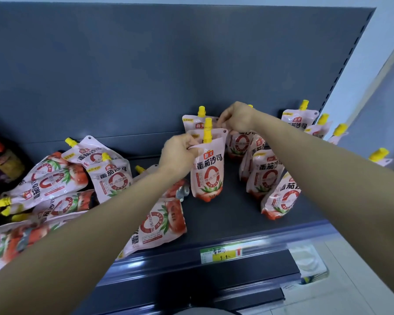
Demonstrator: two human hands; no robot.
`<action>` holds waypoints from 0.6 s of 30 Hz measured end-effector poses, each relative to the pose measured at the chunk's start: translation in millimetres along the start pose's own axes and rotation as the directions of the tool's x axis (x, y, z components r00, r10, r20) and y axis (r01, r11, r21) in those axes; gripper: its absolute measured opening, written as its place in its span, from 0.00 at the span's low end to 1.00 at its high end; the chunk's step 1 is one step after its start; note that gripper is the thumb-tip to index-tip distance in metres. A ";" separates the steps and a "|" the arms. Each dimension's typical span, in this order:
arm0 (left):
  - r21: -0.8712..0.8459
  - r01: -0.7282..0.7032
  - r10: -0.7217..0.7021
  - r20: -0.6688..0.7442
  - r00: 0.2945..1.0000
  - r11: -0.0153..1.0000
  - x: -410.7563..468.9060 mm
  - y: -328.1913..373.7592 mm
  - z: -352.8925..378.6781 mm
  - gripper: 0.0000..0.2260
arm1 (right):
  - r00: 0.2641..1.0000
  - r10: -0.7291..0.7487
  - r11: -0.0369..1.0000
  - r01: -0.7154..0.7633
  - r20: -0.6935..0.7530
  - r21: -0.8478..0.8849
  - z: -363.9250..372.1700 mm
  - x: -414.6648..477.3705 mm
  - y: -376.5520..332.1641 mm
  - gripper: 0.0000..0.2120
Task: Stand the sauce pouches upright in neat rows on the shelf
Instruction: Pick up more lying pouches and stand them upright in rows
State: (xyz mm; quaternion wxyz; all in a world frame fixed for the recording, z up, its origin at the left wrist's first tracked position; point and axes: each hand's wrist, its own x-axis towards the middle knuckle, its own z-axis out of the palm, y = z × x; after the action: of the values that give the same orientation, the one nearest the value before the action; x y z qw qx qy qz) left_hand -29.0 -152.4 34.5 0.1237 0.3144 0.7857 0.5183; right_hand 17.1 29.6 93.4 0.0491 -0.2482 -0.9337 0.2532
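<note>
Standing upright: pink pouch point(208, 176), yellow spout point(207, 130).

Pink tomato-sauce pouch point(208, 171), yellow spout up, stands on the shelf point(232, 214), its top pinched by left grip point(180, 153) and right grip point(234, 119); upright pouches point(265, 178) right, toppled pouches point(55, 180) left.

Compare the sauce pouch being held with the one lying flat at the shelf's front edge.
The held pouch stands upright, yellow spout up; the lying pouch is flat, face up. The left hand grips the held pouch's top; no hand holds the lying pouch. Both are pink tomato-sauce pouches with the same print.
</note>
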 end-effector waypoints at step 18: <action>-0.040 0.039 -0.029 0.221 0.975 0.998 -3.9 9.7 5.6 0.07 | 0.963 -0.206 0.977 0.211 -0.171 0.010 -8.4 -17.4 -32.4 0.13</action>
State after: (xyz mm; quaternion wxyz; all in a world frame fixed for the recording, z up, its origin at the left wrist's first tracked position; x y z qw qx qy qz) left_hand -19.6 -148.1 40.2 0.2261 0.3536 0.7607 0.4951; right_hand 19.8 0.6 117.3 0.1580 -0.1685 -0.9435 0.2376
